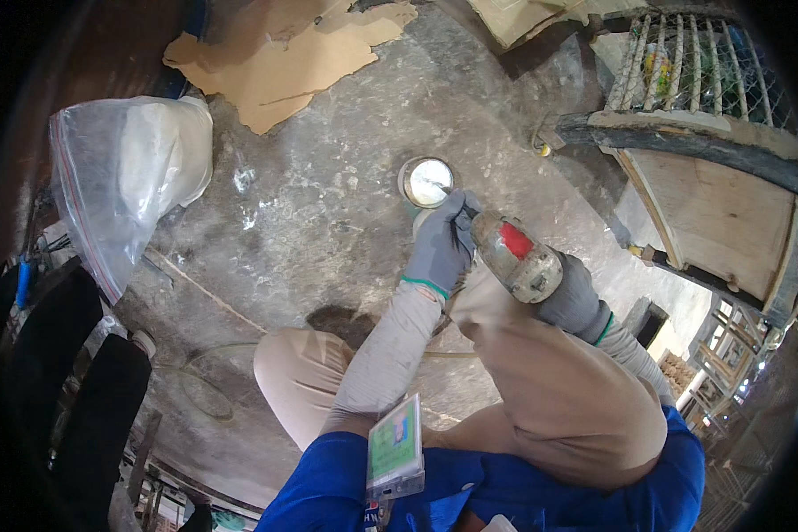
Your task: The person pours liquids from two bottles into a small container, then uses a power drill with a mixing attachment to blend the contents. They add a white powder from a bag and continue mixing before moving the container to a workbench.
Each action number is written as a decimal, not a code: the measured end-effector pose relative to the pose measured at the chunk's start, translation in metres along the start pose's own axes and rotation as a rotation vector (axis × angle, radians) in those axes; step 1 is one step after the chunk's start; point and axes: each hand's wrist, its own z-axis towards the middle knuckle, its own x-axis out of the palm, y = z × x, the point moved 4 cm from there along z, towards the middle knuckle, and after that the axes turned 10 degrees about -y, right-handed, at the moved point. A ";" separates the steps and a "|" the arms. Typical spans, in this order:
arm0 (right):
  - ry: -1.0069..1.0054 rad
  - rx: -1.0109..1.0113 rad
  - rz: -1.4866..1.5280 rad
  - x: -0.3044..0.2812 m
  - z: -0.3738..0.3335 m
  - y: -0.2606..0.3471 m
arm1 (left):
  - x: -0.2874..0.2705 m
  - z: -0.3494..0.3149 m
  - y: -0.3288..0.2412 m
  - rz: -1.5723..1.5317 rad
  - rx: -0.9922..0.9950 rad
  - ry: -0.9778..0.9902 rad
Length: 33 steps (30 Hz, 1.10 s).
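At centre, the left hand (441, 248) curls its fingers together by a can (402, 185), their hold unclear; right of centre, the right hand (576, 300) grips a red-patched piece (516, 257).

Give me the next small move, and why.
Probably best to shift the red-marked piece slightly right, away from the cup: the right hand holds its near end, while the left hand, by its far end, appears close beside the open rim, and a slip might disturb the white contents.
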 end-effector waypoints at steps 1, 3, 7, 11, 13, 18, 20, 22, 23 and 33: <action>-0.018 -0.037 0.000 0.002 0.001 0.000 | 0.002 0.000 -0.002 0.004 0.001 0.033; -0.025 -0.056 -0.014 0.009 0.001 0.001 | 0.002 -0.002 -0.006 -0.034 -0.003 0.040; 0.023 -0.071 -0.060 0.013 -0.002 0.007 | -0.002 -0.014 -0.010 -0.064 0.044 0.004; 0.062 -0.057 -0.008 -0.002 -0.008 0.014 | -0.007 -0.026 -0.002 -0.050 0.060 0.065; 0.089 0.019 0.020 -0.006 -0.009 0.013 | -0.009 -0.026 0.004 -0.106 0.018 0.069; 0.088 0.129 0.003 -0.001 -0.005 0.007 | -0.013 -0.017 0.009 -0.127 -0.021 0.054; 0.066 0.149 0.025 -0.003 -0.005 0.004 | -0.010 -0.013 0.009 -0.058 -0.010 0.049; 0.045 0.141 0.036 -0.005 -0.004 0.002 | -0.002 -0.010 0.009 -0.095 -0.008 0.123; 0.025 0.120 0.044 -0.006 -0.002 0.002 | 0.000 -0.007 0.010 -0.095 -0.019 0.109; 0.096 -0.030 -0.032 0.006 0.005 0.020 | -0.018 -0.018 -0.005 0.012 0.141 0.011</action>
